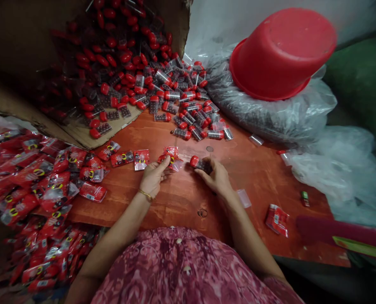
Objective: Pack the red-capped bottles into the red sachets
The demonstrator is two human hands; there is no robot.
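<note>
My left hand [152,177] pinches a small red printed plastic pouch [171,155] just above the reddish wooden table [247,169]. My right hand [217,177] grips a clear little tube with a red cap [198,164], filled with dark pieces, held close to the pouch's open end. Both hands are near the middle of the table, a short gap between them. A gold bracelet sits on my left wrist.
A tipped cardboard box [80,135] spills several red-capped tubes [175,101] at the back. A heap of filled red pouches [42,181] lies at left. A red basin [279,50] rests upside down on a clear bag of dark pieces [270,114]. Loose pouches [276,219] lie at right.
</note>
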